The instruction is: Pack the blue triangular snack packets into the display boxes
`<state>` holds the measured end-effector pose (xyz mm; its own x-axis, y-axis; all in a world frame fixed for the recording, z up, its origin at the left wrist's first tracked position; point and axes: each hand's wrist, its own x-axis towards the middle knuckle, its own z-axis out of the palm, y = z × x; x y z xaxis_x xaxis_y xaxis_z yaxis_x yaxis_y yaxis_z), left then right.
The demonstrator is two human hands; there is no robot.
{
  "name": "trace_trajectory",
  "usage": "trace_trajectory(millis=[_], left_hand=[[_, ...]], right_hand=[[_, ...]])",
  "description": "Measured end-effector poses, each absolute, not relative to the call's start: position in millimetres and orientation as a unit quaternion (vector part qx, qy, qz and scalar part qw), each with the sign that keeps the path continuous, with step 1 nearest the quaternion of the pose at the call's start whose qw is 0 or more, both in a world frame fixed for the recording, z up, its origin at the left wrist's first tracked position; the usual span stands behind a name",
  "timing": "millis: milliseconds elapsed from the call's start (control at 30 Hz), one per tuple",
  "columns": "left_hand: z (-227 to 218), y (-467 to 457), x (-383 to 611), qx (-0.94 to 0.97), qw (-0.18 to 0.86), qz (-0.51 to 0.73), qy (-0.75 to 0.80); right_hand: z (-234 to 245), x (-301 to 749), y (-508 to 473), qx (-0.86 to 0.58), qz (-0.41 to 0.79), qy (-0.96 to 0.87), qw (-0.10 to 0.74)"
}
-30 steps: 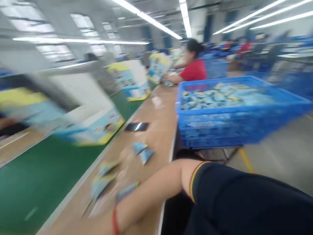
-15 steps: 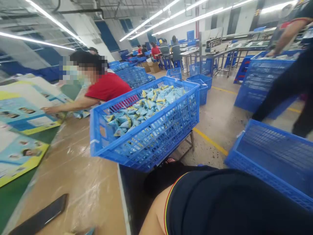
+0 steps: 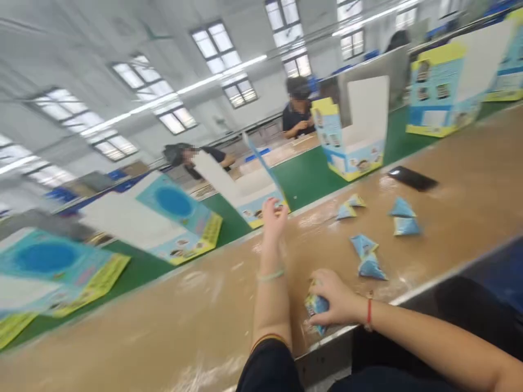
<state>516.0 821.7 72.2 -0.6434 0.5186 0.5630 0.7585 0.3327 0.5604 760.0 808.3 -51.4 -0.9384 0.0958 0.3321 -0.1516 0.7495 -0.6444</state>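
My right hand (image 3: 332,299) rests on the brown table (image 3: 163,321) near its front edge, with fingers closed around a blue snack packet (image 3: 315,306). My left hand (image 3: 273,213) reaches forward towards the green conveyor belt (image 3: 310,174), beside an open display box (image 3: 245,188); its fingers are curled, and motion blur hides whether they hold anything. Several blue triangular packets (image 3: 370,256) lie loose on the table to the right of my hands.
A dark phone (image 3: 412,178) lies on the table at the right. Printed display boxes (image 3: 353,133) stand and lie along the belt, with flat ones (image 3: 163,215) at the left. Two people (image 3: 300,109) work across the belt.
The view has swung left, away from the blue crate of packets and back to the table. Both my hands have come into view, the right one closed on a packet.
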Motion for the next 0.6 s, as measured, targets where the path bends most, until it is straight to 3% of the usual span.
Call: trace_trajectory(millis=[233,600], left_hand=[[89,817,459,-0.294,0.145,-0.272,-0.905],[9,748,511,-0.327,0.21,-0.295,-0.873]], right_hand=[[-48,773,808,0.016,0.415,-0.898,0.146],[-55,775,817,0.009,0.398,-0.911,0.106]])
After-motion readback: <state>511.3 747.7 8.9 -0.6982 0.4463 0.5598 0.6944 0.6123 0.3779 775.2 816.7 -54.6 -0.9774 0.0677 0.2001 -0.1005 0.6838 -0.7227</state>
